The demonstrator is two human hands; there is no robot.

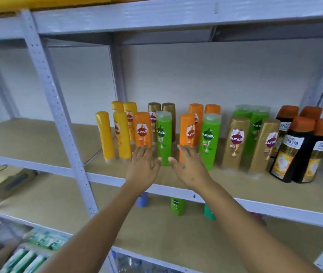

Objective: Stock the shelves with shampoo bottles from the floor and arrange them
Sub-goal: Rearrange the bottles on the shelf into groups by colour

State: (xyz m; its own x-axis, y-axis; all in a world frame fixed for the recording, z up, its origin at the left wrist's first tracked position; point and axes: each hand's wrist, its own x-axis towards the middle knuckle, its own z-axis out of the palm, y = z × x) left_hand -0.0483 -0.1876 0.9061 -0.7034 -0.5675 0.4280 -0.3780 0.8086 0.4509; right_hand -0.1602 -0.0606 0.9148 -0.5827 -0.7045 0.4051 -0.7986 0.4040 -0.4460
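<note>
Two hands reach to the middle shelf (235, 184): your left hand (142, 170) & right hand (189, 169) spread flat, holding nothing, either side of the green shampoo bottle (164, 137), which stands upright, cap up, betw. orange ones.

Random background stuff: cardboard box (5, 180) sits way off to the left of the fingers, green-and-white packs (38, 249) are down low and left of them, and yellow packaging (38, 3) is up top.
</note>
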